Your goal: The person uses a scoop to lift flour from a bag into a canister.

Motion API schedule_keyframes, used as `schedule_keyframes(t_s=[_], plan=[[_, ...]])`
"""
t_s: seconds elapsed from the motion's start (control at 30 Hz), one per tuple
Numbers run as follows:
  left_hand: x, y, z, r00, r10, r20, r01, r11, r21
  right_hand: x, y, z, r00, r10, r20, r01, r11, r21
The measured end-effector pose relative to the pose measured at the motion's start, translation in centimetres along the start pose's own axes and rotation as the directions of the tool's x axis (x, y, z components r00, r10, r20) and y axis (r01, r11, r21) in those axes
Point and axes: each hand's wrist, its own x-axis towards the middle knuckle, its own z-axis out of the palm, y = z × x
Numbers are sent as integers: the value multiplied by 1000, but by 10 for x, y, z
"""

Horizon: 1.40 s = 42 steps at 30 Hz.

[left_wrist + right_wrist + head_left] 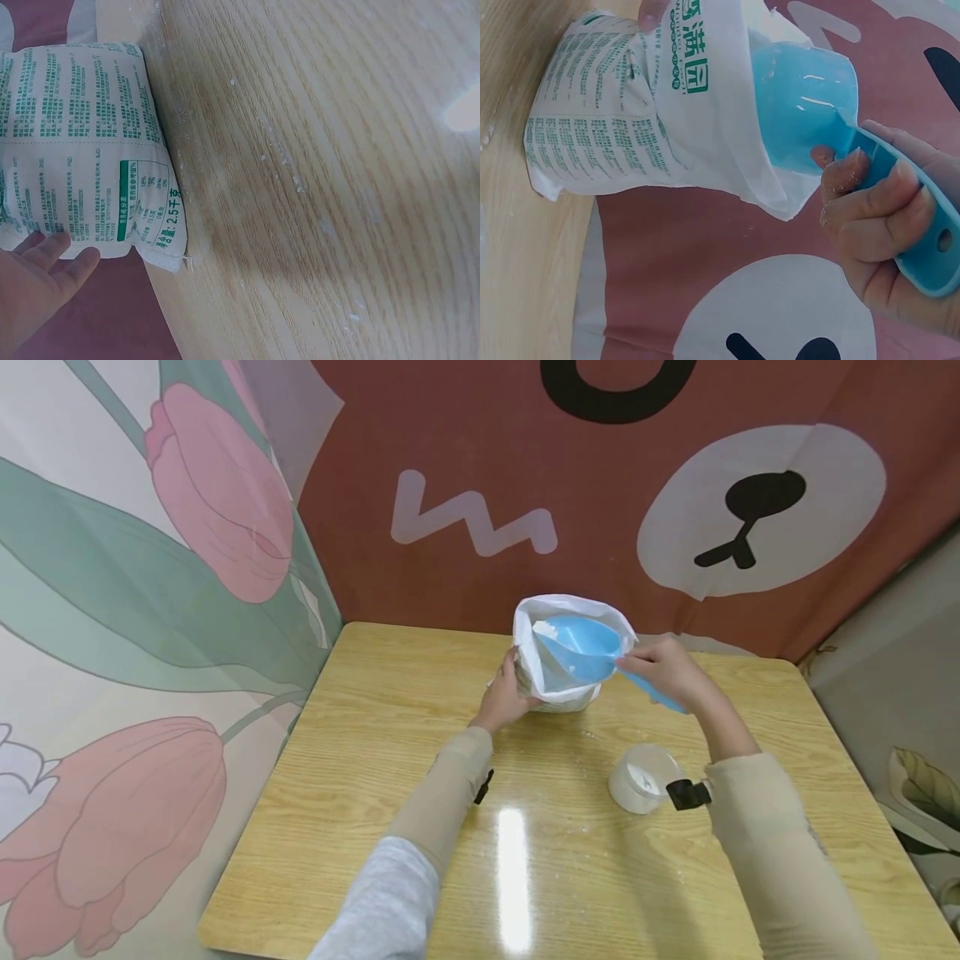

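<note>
A white flour bag with green print [564, 698] stands at the far side of the table, its mouth folded outward. My left hand [504, 700] grips the bag low on its left side; the left wrist view shows the fingers against its printed face [71, 97]. My right hand [670, 673] grips the handle of a light blue scoop [581, 643]. The scoop's bowl lies in the bag's mouth, with white powder at its tip. In the right wrist view, powder dusts the fingertips round the handle, and the scoop's bowl [802, 94] overlaps the bag's rim.
A clear round plastic tub [627, 792] with some white powder inside stands on the wooden table [360, 760], nearer than the bag and below my right wrist. Specks of powder dot the tabletop. A printed cloth [450, 435] hangs close behind the table's far edge.
</note>
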Motion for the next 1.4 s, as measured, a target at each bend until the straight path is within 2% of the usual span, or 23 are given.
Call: schedule_keyframes(t_s=[0.5, 0.67, 1.0, 1.4], plan=[[-1, 1, -2, 1000, -18, 5, 19, 1000, -9, -19, -2, -9, 999, 29, 17, -30, 999, 21], [-1, 1, -2, 1000, -16, 2, 16, 1000, 10, -26, 0, -11, 1000, 24, -5, -24, 1000, 20], [1, 2, -1, 1000, -13, -1, 13, 999, 37, -40, 8, -17, 999, 16, -37, -16, 1000, -5], [1, 0, 0, 1000, -15, 9, 14, 998, 65, -61, 21, -24, 997, 53, -48, -52, 998, 29]])
